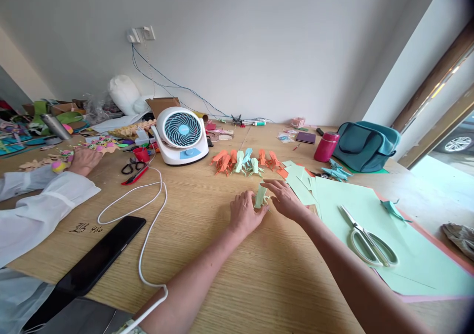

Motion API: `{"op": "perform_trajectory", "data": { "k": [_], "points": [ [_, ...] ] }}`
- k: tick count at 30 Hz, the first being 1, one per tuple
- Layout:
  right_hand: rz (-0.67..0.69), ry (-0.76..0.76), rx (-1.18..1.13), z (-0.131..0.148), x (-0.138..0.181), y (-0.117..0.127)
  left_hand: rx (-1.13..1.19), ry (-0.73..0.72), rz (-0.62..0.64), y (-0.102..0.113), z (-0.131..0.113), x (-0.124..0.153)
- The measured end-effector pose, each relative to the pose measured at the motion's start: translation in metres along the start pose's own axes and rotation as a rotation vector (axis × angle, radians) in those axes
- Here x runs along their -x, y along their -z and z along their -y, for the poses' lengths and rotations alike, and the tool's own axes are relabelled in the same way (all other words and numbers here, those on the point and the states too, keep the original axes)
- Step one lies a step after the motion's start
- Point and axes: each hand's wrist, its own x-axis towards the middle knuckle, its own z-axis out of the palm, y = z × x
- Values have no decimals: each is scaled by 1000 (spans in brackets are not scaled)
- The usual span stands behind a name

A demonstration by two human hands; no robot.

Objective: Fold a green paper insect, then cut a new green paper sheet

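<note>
A light green folded paper figure (260,195) stands between my two hands at the middle of the table. My left hand (245,212) holds it low, with the fingers and thumb closed about its left side and base. My right hand (284,196) reaches in from the right, its fingertips bent onto the figure's upper right part. The exact grip of the right thumb is hidden. Just beyond the hands stand several finished-looking paper figures: orange ones (222,162), green ones (240,161) and a blue one (248,155). Small green paper pieces (298,183) lie beside my right hand.
Scissors (370,242) lie on large green paper sheets (336,205) to the right. A pink bottle (326,146) and teal bag (366,146) stand behind. Left are a fan (182,135), white cable (142,255), black phone (99,255) and another person's hand (85,161).
</note>
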Motion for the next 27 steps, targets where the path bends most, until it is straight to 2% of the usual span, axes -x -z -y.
{"op": "perform_trajectory", "data": {
  "k": [3,6,13,19,24,27],
  "points": [
    [83,83,58,-7,-11,-1,-45,66,34,-4,-6,-5],
    [134,124,97,-12,-16,0,-17,63,49,-6,-4,-9],
    [164,151,106,-13,-5,6,118,-108,19,-8,11,-9],
    [125,115,67,-9,8,7,214,-212,11,-10,12,-7],
    [94,112,3,-1,23,13,266,-300,13,-1,10,-3],
    [60,86,-54,7,33,20,287,-408,-28,8,9,0]
  ]
}}
